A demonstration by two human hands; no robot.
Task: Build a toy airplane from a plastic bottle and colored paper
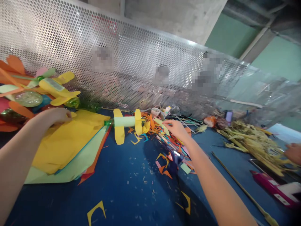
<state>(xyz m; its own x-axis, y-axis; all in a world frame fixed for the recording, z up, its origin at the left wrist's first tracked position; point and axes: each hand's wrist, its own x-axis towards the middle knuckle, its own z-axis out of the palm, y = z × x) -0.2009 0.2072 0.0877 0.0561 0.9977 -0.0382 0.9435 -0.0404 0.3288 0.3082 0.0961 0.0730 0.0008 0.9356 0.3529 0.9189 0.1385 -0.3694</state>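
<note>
Bare forearms (216, 185) stretch forward, one on each side of a toy plane (125, 121), a bottle wrapped in pale green paper with yellow paper wings and tail, which lies sideways on a blue table (122, 175). Closer than the plane, a curved yellow paper offcut (96, 210) rests on the tabletop. Well to the plane's right and also closer are a magenta and white object (277, 190) and a long thin stick (244, 185). Left of the plane, with its edge near the bottle neck, is a loose stack of coloured paper (77, 141), yellow uppermost. The left hand (58, 116) is over that yellow sheet, fingers loosely bent; whether it grips anything cannot be told. Just right of the plane's tail, the right hand (177, 128) has thumb and fingers drawn close together at a pale green paper strip (166, 128); a firm hold cannot be confirmed. Below it, right of the plane, spread bright paper scraps and a dark blue tool (175, 160). Farther right of the plane lie dry husks (249, 138), with another person's hand (293, 153) beside them. Beyond the plane to the left, more paper-winged bottles (53, 88) are heaped. Behind the plane, a perforated metal screen (136, 62) runs across, backed by grey concrete (164, 18).
</note>
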